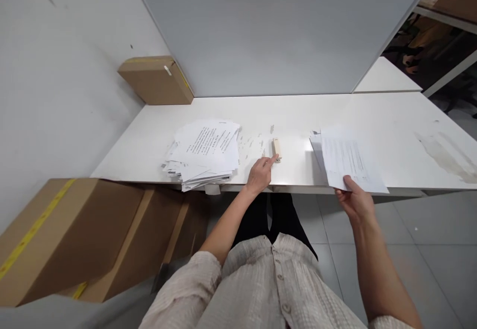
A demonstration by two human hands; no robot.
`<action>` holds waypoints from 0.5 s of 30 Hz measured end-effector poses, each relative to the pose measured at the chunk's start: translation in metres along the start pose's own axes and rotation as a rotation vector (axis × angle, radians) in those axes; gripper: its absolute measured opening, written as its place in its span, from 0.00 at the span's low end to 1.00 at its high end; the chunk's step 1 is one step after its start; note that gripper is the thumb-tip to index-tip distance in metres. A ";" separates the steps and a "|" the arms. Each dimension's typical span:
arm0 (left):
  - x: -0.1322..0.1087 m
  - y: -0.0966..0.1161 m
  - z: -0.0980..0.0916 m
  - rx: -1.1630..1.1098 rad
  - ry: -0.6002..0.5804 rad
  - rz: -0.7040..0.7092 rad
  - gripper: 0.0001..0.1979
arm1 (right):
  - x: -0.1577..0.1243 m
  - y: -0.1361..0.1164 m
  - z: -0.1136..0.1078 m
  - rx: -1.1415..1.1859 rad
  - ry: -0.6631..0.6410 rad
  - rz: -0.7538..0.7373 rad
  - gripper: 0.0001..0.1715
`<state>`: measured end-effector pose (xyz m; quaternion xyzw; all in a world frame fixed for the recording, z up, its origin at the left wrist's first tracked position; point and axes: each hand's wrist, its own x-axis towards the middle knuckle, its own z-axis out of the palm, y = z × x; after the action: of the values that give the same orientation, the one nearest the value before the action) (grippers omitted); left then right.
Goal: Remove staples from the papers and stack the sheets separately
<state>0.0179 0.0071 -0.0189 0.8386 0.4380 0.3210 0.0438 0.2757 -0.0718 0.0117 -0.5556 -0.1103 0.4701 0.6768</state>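
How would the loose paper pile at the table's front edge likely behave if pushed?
The paper pile looks unbound and fanned out, so it would probably shear and scatter rather than slide as one block. Its lower sheets overhang the table edge, so some may well slip off. Single sheets would likely flop.

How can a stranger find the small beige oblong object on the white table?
Start at the white table before the grey partition panel. Between the untidy pile of printed sheets and the sheets in the right hand, the left hand points at the small beige oblong object. It alone is not paper.
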 end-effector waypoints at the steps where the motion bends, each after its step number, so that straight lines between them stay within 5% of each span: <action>1: -0.004 0.002 -0.006 -0.004 0.029 0.012 0.24 | 0.006 -0.004 -0.001 0.004 -0.011 0.075 0.20; 4: -0.020 -0.003 -0.038 0.061 0.121 -0.054 0.20 | 0.006 -0.002 -0.009 0.016 -0.110 0.302 0.14; 8: -0.041 -0.035 -0.095 0.298 0.255 -0.349 0.16 | -0.020 0.022 -0.016 0.051 -0.216 0.427 0.14; 11: -0.050 -0.065 -0.125 0.457 0.182 -0.518 0.23 | -0.037 0.042 -0.007 0.052 -0.251 0.478 0.12; 15: -0.052 -0.085 -0.138 0.498 -0.006 -0.593 0.27 | -0.049 0.055 0.021 0.040 -0.315 0.521 0.11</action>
<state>-0.1431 -0.0093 0.0338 0.6613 0.7260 0.1756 -0.0691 0.2074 -0.0988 -0.0093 -0.4721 -0.0587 0.7104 0.5187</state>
